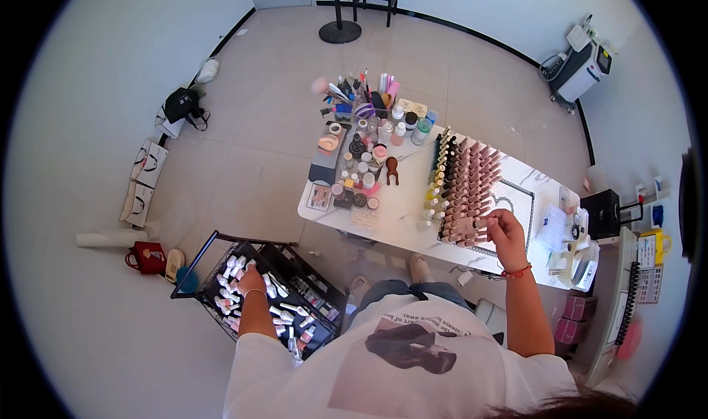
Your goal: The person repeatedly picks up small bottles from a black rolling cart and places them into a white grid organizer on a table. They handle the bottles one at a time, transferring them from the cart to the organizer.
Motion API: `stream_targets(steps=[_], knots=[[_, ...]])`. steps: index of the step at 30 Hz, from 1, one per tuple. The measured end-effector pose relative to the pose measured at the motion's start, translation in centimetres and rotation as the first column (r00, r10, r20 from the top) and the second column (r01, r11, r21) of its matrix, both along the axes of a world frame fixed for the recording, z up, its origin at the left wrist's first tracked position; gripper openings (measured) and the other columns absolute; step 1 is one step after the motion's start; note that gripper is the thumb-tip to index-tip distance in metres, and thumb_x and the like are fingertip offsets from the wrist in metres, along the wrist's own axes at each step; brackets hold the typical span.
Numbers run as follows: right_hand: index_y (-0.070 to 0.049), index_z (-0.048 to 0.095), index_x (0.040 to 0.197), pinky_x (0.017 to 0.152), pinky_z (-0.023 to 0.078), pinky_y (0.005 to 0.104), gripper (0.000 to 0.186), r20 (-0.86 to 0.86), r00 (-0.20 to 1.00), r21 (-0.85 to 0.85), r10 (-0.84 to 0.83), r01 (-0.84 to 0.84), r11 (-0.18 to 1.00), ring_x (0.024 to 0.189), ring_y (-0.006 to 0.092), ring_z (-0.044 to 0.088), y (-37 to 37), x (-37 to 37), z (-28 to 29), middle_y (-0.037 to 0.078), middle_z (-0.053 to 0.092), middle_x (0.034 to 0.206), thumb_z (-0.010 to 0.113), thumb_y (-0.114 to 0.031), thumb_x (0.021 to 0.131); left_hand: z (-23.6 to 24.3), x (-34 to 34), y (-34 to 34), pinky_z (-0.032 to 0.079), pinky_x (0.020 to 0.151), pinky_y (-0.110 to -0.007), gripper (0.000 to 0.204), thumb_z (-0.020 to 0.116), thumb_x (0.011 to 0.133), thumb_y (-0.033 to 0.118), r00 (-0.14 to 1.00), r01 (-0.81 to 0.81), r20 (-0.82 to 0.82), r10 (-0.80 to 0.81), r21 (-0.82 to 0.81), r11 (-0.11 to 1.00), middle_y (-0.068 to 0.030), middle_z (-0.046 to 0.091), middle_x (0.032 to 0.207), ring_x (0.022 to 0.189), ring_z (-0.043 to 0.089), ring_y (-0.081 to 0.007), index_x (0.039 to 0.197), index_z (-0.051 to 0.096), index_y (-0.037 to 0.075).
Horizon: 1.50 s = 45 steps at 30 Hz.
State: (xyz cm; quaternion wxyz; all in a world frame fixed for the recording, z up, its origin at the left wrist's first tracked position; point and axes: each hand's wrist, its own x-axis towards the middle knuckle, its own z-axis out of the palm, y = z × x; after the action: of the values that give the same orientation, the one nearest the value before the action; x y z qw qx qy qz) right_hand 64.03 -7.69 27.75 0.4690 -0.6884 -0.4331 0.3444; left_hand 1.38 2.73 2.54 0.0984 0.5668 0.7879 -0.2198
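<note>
My right hand [506,234] reaches over the table's front edge, thumb and fingers pinched on a pinkish nail polish bottle [479,223] at the near end of the rows. Many similar pink-brown nail polish bottles [472,170] stand packed beyond it. Along their left side runs a column of yellow and dark bottles [438,175] with pale caps. My left hand [252,280] is lowered into a black wire cart [276,246] at my left. Around it lie several white bottles [284,316], jumbled on the cart's top. Its fingers point down among them and are mostly hidden.
The white marble-patterned table [409,223] also bears jars [366,164], a brush holder [361,109] and a dark lace-edged mat [525,198]. A small white machine [585,264] sits at its right end. A fan stand [339,29] and a wheeled device [582,72] stand farther off.
</note>
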Motion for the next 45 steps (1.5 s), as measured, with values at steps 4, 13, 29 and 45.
stream_targets(steps=[4,13,29,45], knots=[[-0.001,0.064,0.095,0.06,0.049,0.0324,0.007,0.573,0.818,0.03,0.048,-0.08,0.996,0.065,0.0206,0.062,0.2,1.6,2.7,0.011,0.065,0.078,0.064,-0.006,0.09,2.4,0.9,-1.6,0.056,0.084,-0.043,0.043,0.066,0.085,0.023,0.996,-0.071,-0.048,0.077,0.113,0.991,-0.0151,0.07,0.109,0.102,0.07,-0.0319,0.123,0.049,0.01],[-0.003,0.062,0.09,0.061,0.052,0.041,0.005,0.719,0.691,0.063,-0.07,0.035,0.997,0.068,0.0334,0.066,2.1,11.5,0.8,0.016,0.067,0.076,0.063,-0.008,0.087,2.6,-1.3,-6.1,0.055,0.077,-0.052,0.029,0.064,0.081,0.021,0.893,-0.45,0.332,0.304,0.638,0.625,-0.0247,0.068,0.091,0.087,0.067,-0.0447,0.097,0.054,-0.001],[-0.003,0.071,0.087,0.076,0.053,0.0458,0.015,0.693,0.695,-0.222,0.191,-0.046,0.974,0.084,0.0367,0.067,6.3,20.4,-11.9,0.019,0.069,0.086,0.07,-0.015,0.079,11.2,14.6,-15.1,0.039,0.054,-0.027,0.018,0.063,0.086,0.031,-0.585,-0.806,0.774,-0.241,-0.589,0.062,0.0061,0.059,0.076,0.063,0.052,-0.0116,0.091,0.061,0.014],[-0.006,0.072,0.084,0.077,0.054,0.0469,0.015,0.751,0.587,-0.262,0.303,-0.157,0.952,0.085,0.0368,0.066,9.0,21.5,-12.7,0.018,0.067,0.088,0.071,-0.02,0.079,15.1,25.0,-14.5,0.042,0.061,-0.03,0.018,0.061,0.093,0.03,-0.574,-0.797,0.807,-0.138,-0.512,0.32,0.0061,0.062,0.085,0.071,0.054,-0.0119,0.104,0.063,0.016]])
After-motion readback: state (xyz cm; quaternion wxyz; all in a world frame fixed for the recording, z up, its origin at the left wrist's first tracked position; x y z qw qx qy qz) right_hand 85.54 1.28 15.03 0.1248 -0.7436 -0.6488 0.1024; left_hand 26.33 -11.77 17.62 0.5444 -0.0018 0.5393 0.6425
